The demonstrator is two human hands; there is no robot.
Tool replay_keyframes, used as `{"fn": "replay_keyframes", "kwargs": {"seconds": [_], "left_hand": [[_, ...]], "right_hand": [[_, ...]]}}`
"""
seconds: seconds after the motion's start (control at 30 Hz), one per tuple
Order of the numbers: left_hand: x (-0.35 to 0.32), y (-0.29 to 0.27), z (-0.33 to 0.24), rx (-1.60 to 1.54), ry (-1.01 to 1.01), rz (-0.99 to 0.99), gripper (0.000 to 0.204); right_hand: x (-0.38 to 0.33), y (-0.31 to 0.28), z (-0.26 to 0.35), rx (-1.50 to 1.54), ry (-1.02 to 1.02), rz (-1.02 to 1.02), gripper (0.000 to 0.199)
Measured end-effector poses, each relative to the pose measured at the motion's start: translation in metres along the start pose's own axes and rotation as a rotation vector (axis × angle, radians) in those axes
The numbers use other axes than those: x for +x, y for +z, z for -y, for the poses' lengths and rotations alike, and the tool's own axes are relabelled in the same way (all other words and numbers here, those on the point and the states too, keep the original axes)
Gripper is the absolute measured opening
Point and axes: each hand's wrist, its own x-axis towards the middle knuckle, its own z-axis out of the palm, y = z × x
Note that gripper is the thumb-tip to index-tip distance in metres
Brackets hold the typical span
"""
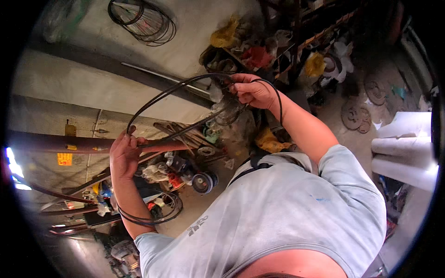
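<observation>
Both of my hands are raised before me, with a long black cable [176, 86] bowed in a loop between them. My left hand [125, 155] is closed around the strands at the loop's left end. At the other end, my right hand [252, 91] pinches the cable between bent fingers and thumb. One strand curves over the back of my right wrist and forearm. Several more turns of black cable [174, 213] hang across my left forearm. Whether these turns belong to the same length cannot be seen.
A wire coil [125, 23] hangs on the wall ahead. Scrap, yellow bags [225, 34] and a red crumpled piece [256, 56] are piled far right. Round metal discs [354, 116] lie on the floor; white rolls [403, 143] stand right. A wheeled machine [202, 182] sits below my hands.
</observation>
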Motion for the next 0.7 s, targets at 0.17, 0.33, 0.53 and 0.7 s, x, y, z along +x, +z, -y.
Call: {"fn": "replay_keyframes", "kwargs": {"seconds": [0.17, 0.33, 0.53, 0.7], "left_hand": [[0.01, 0.005, 0.04, -0.31, -0.008, -0.002, 0.049], [0.014, -0.01, 0.077, -0.347, -0.131, 0.152, 0.044], [0.003, 0.0, 0.085, -0.371, -0.147, 0.026, 0.026], [0.001, -0.001, 0.086, -0.343, -0.15, -0.016, 0.022]], "right_hand": [[-0.02, -0.003, 0.041, -0.067, 0.064, 0.068, 0.031], [-0.036, 0.026, 0.05, -0.107, 0.074, -0.207, 0.028], [-0.044, 0.004, 0.06, -0.173, 0.087, 0.005, 0.019], [-0.044, 0.008, 0.059, -0.254, 0.05, -0.037, 0.022]]}}
